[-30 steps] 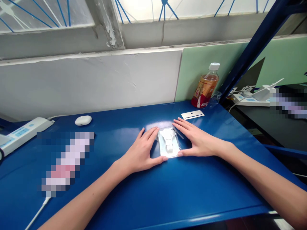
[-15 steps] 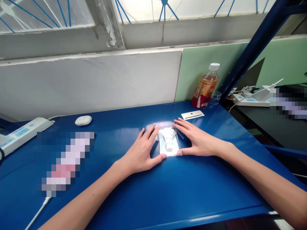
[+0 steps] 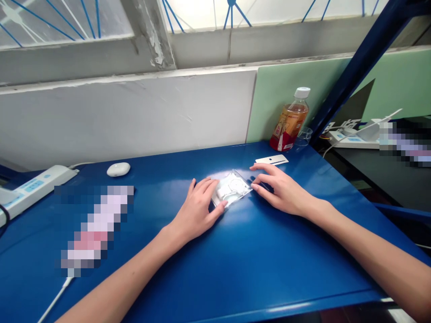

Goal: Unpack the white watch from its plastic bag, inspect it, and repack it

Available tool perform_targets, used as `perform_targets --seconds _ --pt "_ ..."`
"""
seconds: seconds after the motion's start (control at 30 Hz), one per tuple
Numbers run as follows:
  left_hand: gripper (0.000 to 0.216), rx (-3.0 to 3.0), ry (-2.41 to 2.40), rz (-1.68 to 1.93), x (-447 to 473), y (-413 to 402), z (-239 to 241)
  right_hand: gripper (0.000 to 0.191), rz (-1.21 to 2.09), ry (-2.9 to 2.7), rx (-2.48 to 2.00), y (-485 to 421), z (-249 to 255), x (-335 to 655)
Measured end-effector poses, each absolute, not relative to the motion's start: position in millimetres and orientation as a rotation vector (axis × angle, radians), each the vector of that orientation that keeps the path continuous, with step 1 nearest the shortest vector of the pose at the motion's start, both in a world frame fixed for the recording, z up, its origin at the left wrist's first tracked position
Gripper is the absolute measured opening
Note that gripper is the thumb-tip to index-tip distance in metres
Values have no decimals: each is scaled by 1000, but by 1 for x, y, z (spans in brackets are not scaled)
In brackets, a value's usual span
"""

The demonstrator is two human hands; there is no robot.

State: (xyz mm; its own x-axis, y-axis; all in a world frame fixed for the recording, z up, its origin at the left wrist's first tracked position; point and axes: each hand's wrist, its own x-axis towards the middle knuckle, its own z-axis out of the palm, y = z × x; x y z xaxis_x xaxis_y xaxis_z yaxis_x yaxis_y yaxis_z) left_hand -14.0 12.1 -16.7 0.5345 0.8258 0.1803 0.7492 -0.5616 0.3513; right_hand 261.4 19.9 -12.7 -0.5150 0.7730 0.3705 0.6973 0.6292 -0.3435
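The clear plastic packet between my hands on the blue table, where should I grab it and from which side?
Pinch the clear plastic packet by its far right corner, from the right. It lies flat and turned askew, and that thin corner sits bare by the right hand, while the left hand already covers its left end.

No legible text, bottle label included.

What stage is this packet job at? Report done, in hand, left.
Done: the clear packet with its white part lies on the blue table. In hand: left hand and right hand press its two ends. Left: the white card lies untouched; whether the packet is sealed cannot be told.
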Motion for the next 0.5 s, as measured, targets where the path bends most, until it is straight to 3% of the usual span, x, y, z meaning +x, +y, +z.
perform_targets --seconds 0.2,0.37,0.5 --pt "63 2538 1219 444 -19 15 -19 20 218 -2337 -1079 17 -9 259" --pt "64 2555 1153 387 -20 14 -16 55 290 -2444 -1034 19 -9 260" --pt "67 2566 1153 385 -21 15 -12 57 336 -2510 -1016 19 -10 261"
